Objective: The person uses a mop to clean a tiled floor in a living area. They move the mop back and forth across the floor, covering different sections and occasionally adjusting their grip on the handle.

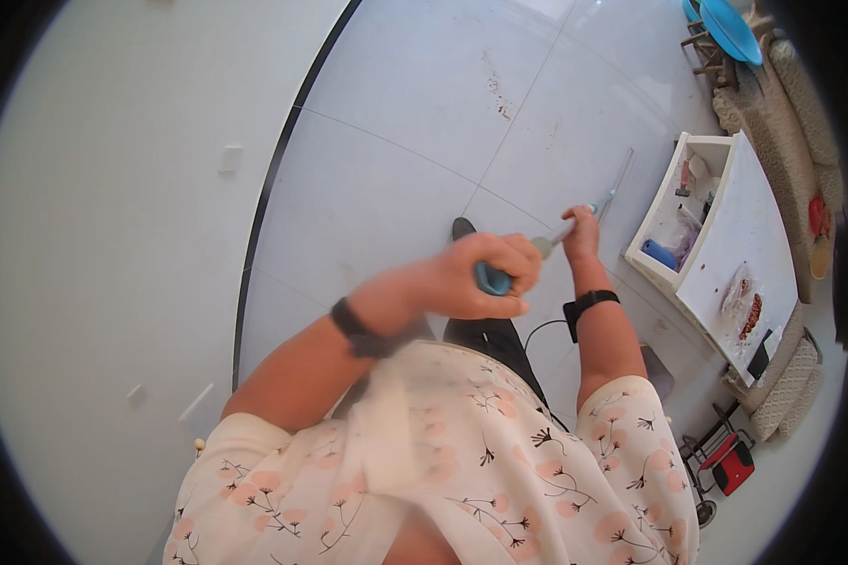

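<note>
My left hand (491,272) is wrapped around the upper end of a long-handled floor-cleaning tool (560,232), and its blue grip end shows between the thumb and fingers. Further down the pale shaft, my right hand (581,232) closes on it. Below that hand the shaft runs to a blue joint and a thin, pale head on the floor; whether it is a mop or a squeegee I cannot tell. Brownish crumbs (500,106) lie scattered on the light floor tiles (410,120) ahead. A dark shoe tip (462,227) shows beyond my left hand.
At right stands a white low table (738,233); its open compartment holds a red-handled tool (683,176) and a blue item (658,254). A plastic bag of reddish-brown bits (749,314) lies on top. Behind are a sofa (784,134), blue basins (731,32) and a red-black folding cart (731,466). A wall (127,247) bounds the left.
</note>
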Action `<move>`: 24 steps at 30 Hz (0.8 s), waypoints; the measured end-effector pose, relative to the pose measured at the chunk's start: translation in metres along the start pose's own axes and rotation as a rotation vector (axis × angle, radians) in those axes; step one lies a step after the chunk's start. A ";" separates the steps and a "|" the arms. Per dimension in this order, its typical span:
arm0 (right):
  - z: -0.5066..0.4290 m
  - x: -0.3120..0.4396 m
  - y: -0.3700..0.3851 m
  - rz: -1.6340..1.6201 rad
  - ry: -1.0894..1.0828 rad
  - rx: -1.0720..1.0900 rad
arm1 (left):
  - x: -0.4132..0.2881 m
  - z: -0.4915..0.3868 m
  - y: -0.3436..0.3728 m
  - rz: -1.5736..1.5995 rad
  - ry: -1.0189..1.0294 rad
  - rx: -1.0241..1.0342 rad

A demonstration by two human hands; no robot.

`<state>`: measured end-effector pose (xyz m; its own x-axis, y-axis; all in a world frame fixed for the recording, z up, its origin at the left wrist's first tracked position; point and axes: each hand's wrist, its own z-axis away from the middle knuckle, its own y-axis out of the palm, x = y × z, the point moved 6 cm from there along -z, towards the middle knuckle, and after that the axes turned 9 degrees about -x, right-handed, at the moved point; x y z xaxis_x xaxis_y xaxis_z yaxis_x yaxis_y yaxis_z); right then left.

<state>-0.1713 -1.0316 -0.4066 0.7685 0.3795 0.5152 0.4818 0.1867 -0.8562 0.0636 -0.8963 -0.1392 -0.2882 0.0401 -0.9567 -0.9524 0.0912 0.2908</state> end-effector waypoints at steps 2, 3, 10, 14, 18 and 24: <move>-0.001 0.034 0.023 0.002 0.060 0.112 | -0.018 0.024 -0.023 -0.004 -0.031 -0.066; 0.000 0.058 0.032 0.002 0.066 0.139 | -0.029 0.039 -0.033 -0.019 -0.074 -0.097; 0.044 0.231 0.111 -0.056 -0.165 0.255 | -0.090 0.192 -0.085 -0.141 -0.084 -0.309; 0.089 0.344 0.146 -0.003 -0.311 0.412 | -0.130 0.281 -0.095 -0.219 -0.118 -0.537; 0.138 0.430 0.178 -0.099 -0.449 0.464 | -0.161 0.354 -0.086 -0.250 -0.129 -0.732; 0.191 0.499 0.166 -0.299 -0.490 0.568 | -0.181 0.420 -0.062 -0.267 -0.064 -0.885</move>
<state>0.2119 -0.6379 -0.2996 0.3053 0.5701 0.7628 0.2486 0.7255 -0.6417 0.2161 -0.4910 0.0206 -0.0671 0.1847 -0.9805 -0.7226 -0.6866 -0.0799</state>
